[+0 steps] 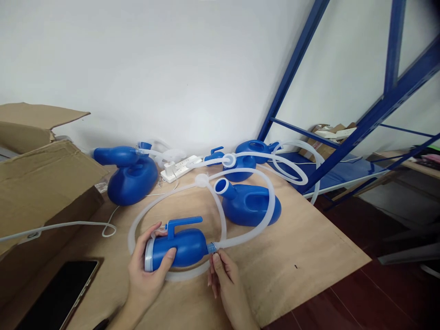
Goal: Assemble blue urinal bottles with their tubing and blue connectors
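Observation:
My left hand [151, 268] is wrapped round a blue plastic urinal cup [187, 247] with a pale rim and a flat blue handle on top. The cup lies on its side, its narrow end pointing right. A translucent white hose [240, 239] is joined to that end. At this joint, my right hand [223, 277] pinches with thumb and forefinger; a small clamp seems to be there, mostly hidden. The hose loops over the table and passes through a white round cap [201, 180]. Behind lies a blue urinal bottle [249, 206], its open white-rimmed neck pointing up and left.
More blue bottles with hoses stand at the back left [132, 181] and back right [252, 151]. A white power strip [180, 168] lies between them. An open cardboard box [44, 183] and a black phone [58, 293] are at left. Blue metal shelving [295, 64] rises beyond the wooden table [309, 256].

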Action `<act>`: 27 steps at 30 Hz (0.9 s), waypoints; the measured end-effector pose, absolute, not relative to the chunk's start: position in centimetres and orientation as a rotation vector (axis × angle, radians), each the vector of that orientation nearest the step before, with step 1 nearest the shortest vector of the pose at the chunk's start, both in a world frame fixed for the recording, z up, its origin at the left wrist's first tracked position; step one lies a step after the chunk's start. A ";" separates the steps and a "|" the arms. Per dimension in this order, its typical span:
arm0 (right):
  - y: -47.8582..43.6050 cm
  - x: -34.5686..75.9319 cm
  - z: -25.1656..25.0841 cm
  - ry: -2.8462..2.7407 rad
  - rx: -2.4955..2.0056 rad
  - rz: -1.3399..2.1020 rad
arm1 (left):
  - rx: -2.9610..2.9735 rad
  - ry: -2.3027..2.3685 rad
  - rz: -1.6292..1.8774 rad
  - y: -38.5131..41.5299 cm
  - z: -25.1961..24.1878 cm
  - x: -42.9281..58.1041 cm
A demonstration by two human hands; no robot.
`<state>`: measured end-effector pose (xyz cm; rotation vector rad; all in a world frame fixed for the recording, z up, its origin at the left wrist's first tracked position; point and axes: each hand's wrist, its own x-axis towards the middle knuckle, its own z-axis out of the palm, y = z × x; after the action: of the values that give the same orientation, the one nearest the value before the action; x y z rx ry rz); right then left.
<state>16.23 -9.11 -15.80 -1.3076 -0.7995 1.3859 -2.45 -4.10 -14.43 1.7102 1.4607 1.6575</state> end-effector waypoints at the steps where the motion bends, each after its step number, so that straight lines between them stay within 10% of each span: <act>1: -9.2 16.2 -15.9 -0.813 -1.329 1.370 | 1.703 1.466 1.663 -4.1 -14.5 -2.4; 27: -9.2 16.1 -16.1 -0.712 -1.240 1.433 | 1.625 1.461 1.656 -4.0 -14.4 -2.1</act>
<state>16.08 -9.21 -16.08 -1.2400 -0.7124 1.4334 -2.08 -4.01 -14.36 1.6251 1.4611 1.6561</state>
